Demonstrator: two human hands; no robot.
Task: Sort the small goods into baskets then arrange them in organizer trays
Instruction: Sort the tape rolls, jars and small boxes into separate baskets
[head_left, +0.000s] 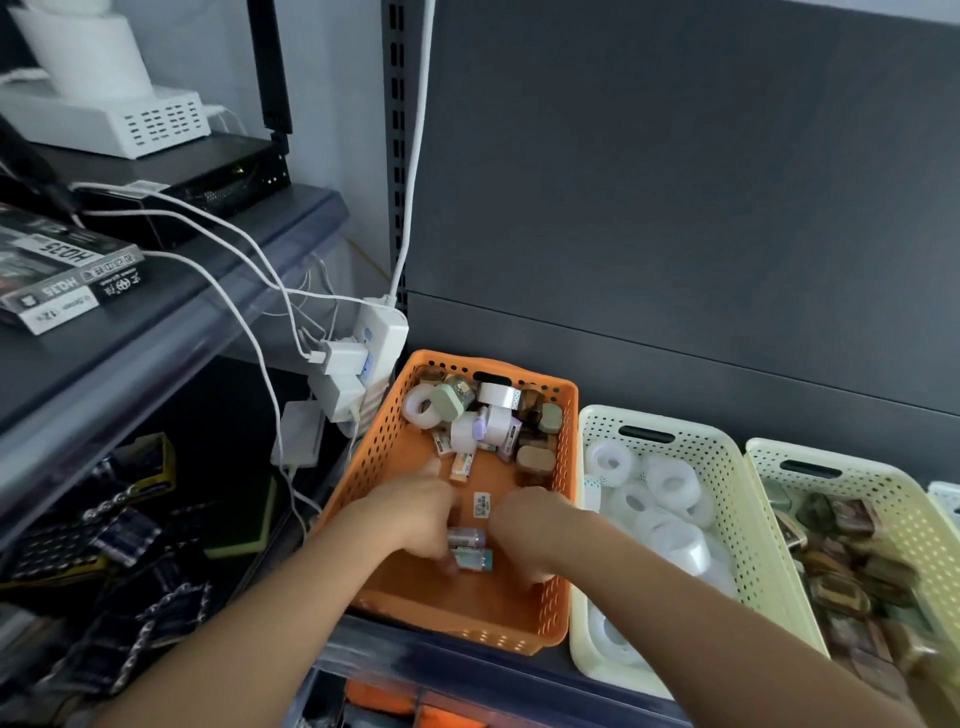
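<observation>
1. Both hands reach down into the orange basket (374, 467), which sits on a dark shelf (467, 670) against a grey back panel (675, 208).
2. The left hand (415, 514) lies palm down over the basket floor, fingers curled toward small wrapped packets (467, 548) between the two hands. Its grip is blurred, so I cannot tell whether it holds anything.
3. The right hand (530, 530) is curled near the basket's right wall, fingers bent downward. I cannot tell whether that grip is closed on an item.
4. A white label (482, 505) lies flat on the basket floor between the hands.
5. At the far end of the orange basket lies a mixed heap (483, 421): white tape rolls, green-lidded jars, brown tins and small boxes.
6. Just beside it on the right stands a cream basket (613, 421) filled with white tape rolls (670, 480).
7. Further right, touching it, a second cream basket (883, 473) holds brown tins (841, 551).
8. To the left of the orange basket a white power strip (382, 338) hangs with chargers plugged in and white cables (234, 270) trailing across.
9. An upper left shelf (156, 332) carries a dark product box (67, 270) and a black device (208, 176).
</observation>
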